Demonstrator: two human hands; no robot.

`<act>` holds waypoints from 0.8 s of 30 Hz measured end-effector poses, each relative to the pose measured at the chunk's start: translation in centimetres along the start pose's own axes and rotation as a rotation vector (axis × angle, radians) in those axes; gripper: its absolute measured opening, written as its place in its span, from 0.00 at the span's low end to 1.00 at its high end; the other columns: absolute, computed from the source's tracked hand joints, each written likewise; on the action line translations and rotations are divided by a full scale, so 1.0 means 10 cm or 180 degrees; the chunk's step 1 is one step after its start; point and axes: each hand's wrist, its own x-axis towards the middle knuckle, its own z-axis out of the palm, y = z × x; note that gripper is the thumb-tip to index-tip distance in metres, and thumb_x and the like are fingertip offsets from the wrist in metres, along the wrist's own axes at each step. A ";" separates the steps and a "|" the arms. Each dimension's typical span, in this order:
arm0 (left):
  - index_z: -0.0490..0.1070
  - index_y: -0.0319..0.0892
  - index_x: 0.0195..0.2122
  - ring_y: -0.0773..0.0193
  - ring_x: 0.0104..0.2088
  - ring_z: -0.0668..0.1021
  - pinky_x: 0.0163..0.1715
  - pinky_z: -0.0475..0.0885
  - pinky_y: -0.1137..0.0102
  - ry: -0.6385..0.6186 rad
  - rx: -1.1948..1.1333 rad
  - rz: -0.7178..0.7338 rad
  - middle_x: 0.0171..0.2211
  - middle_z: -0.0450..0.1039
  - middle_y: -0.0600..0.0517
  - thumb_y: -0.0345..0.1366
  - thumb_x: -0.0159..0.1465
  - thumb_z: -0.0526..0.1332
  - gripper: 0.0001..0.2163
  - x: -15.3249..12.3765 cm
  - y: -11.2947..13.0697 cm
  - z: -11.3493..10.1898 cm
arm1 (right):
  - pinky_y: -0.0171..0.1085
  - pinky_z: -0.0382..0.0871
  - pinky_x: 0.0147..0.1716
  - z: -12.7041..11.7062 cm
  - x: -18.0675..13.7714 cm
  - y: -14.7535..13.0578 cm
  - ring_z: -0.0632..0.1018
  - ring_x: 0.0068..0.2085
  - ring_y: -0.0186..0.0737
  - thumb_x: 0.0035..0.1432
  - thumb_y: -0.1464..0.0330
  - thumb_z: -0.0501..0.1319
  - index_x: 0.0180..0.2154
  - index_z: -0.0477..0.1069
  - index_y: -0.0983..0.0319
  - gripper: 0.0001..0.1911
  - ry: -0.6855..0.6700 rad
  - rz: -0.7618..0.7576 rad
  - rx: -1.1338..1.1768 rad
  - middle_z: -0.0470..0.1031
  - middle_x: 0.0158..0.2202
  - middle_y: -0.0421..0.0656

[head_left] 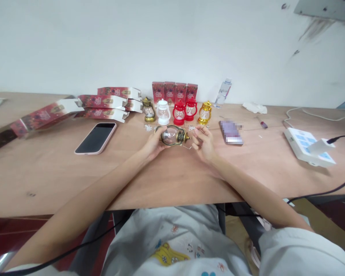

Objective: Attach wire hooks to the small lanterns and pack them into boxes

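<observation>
My left hand is closed around the base of a small bronze toy lantern, which lies on its side with its top pointing right. A thin wire handle sticks out near the lantern's top and reaches the curled fingers of my right hand, which appear to pinch it. Behind my hands stand another bronze lantern, a white lantern, two red lanterns and a gold lantern. Small clear pieces lie in front of them.
Several upright red boxes stand by the wall; more open boxes lie at left. A pink-cased phone, another phone, a water bottle, tissue and a white power strip are on the table.
</observation>
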 end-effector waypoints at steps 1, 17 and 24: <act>0.72 0.41 0.35 0.68 0.26 0.76 0.23 0.74 0.75 -0.0020 0.0005 -0.0012 0.31 0.75 0.52 0.39 0.59 0.62 0.07 0.00 0.00 0.00 | 0.27 0.38 0.14 0.00 0.00 0.00 0.49 0.16 0.22 0.45 0.69 0.65 0.30 0.60 0.59 0.13 0.0022 -0.0001 0.0003 0.55 0.20 0.28; 0.73 0.40 0.37 0.69 0.27 0.76 0.23 0.75 0.76 -0.0172 -0.0005 -0.0117 0.31 0.74 0.52 0.37 0.61 0.60 0.07 -0.04 0.02 0.02 | 0.25 0.40 0.13 -0.01 0.00 0.03 0.49 0.16 0.21 0.45 0.67 0.66 0.30 0.60 0.58 0.14 -0.0020 0.0038 -0.0003 0.57 0.19 0.28; 0.73 0.40 0.33 0.69 0.24 0.75 0.21 0.73 0.78 -0.0150 -0.0281 -0.0340 0.27 0.74 0.53 0.37 0.63 0.58 0.07 -0.09 0.06 0.08 | 0.25 0.41 0.13 -0.02 0.00 0.05 0.50 0.16 0.22 0.45 0.66 0.67 0.29 0.59 0.58 0.15 -0.0031 0.0027 -0.0088 0.56 0.18 0.28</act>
